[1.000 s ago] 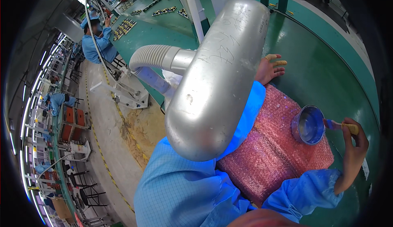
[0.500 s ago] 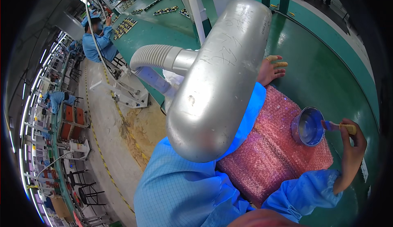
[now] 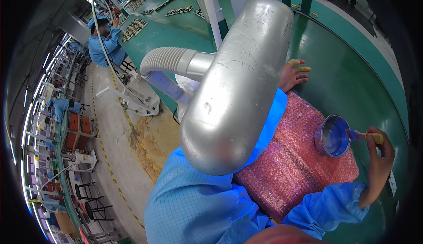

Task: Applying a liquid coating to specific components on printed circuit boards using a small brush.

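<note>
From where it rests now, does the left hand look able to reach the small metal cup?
Probably yes: the left hand lies beyond the pink bubble wrap, with only open wrap between it and the small metal cup.

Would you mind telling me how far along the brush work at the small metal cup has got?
Set up: the pink bubble wrap lies on the green bench with the metal cup on it. In hand: the right hand holds the brush, bristles at the cup's rim. The left hand rests flat beyond the wrap. No workpiece shows, so nothing looks brushed.
</note>
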Tool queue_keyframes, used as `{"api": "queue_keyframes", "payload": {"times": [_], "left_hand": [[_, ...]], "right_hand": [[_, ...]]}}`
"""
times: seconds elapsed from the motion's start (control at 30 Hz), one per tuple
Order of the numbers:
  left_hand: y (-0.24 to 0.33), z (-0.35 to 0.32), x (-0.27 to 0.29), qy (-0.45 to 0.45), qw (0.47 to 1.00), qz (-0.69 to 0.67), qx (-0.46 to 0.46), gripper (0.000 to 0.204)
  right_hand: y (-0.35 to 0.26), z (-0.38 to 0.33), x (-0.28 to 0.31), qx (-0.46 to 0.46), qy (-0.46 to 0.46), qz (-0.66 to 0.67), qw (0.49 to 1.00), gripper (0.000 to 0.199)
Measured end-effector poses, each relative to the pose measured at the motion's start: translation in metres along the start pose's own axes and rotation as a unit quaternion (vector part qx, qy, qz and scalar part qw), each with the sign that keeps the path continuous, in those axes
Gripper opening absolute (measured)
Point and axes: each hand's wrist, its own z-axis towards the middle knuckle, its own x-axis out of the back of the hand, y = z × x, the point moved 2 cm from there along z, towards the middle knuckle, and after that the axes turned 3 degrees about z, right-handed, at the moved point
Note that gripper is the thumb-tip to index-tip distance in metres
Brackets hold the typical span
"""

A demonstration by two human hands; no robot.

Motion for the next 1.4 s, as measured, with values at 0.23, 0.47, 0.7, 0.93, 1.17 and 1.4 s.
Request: {"api": "queue_keyframes", "payload": {"times": [0.23, 0.47, 0.7, 0.93, 1.17, 1.4], "left_hand": [[-0.0005, -0.0003, 0.0005, -0.008, 1.000, 0.006, 0.001, 0.038], [-0.0011, 0.0005, 0.0013, -0.014, 1.000, 0.005, 0.008, 0.037], [-0.0009, 0.0003, 0.0006, -0.009, 1.000, 0.017, 0.013, 0.035], [-0.0008, -0.0002, 0.0016, -0.017, 1.000, 0.020, 0.010, 0.036], [-0.0011, 0.0010, 0.0005, -0.022, 0.999, 0.022, 0.014, 0.035], [-0.0015, 0.0005, 0.0010, -0.026, 0.999, 0.024, 0.005, 0.035]], "right_hand": [[-0.0024, -0.0003, 0.0003, -0.002, 0.004, -0.009, 1.000, 0.022], [0.0008, 0.0005, 0.0020, -0.005, 0.002, -0.010, 1.000, 0.021], [0.0006, 0.0001, 0.0012, -0.013, -0.005, -0.014, 1.000, 0.023], [0.0002, 0.0001, -0.0008, -0.001, 0.005, -0.014, 1.000, 0.022], [0.0000, 0.0005, 0.0008, -0.003, -0.001, -0.022, 1.000, 0.023], [0.0016, 0.0012, 0.0014, -0.005, -0.001, -0.010, 1.000, 0.023]]}}
